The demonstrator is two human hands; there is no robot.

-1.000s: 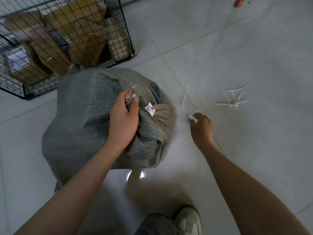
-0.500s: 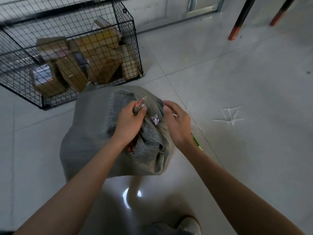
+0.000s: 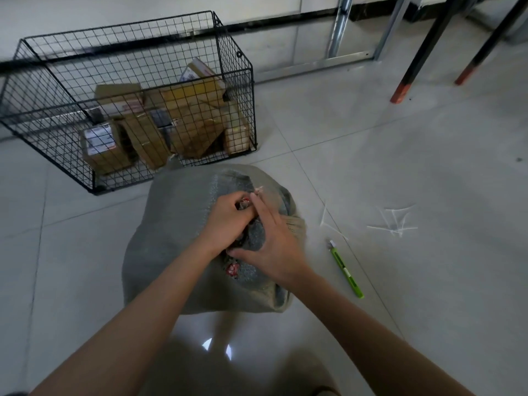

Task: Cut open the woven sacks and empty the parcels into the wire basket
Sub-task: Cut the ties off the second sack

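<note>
A full grey woven sack [image 3: 177,224] stands on the tiled floor in front of me. My left hand [image 3: 228,218] grips the bunched mouth of the sack at its top. My right hand [image 3: 274,241] lies against the same bunched fabric, thumb hooked into a fold. Red-printed wrapping shows in the gap under my hands. Behind the sack stands the black wire basket [image 3: 237,81] holding several brown cardboard parcels [image 3: 188,121]. A green utility knife [image 3: 345,270] lies on the floor to the right of the sack.
Cut white cable ties [image 3: 394,224] lie scattered on the floor at the right. Black table legs with red feet [image 3: 403,90] stand at the back right, and a metal frame runs along the wall. A shoe tip shows at the bottom edge.
My right hand came from the floor at the right, leaving the knife there, and has settled onto the sack mouth beside my left hand. The view has tilted up toward the basket.
</note>
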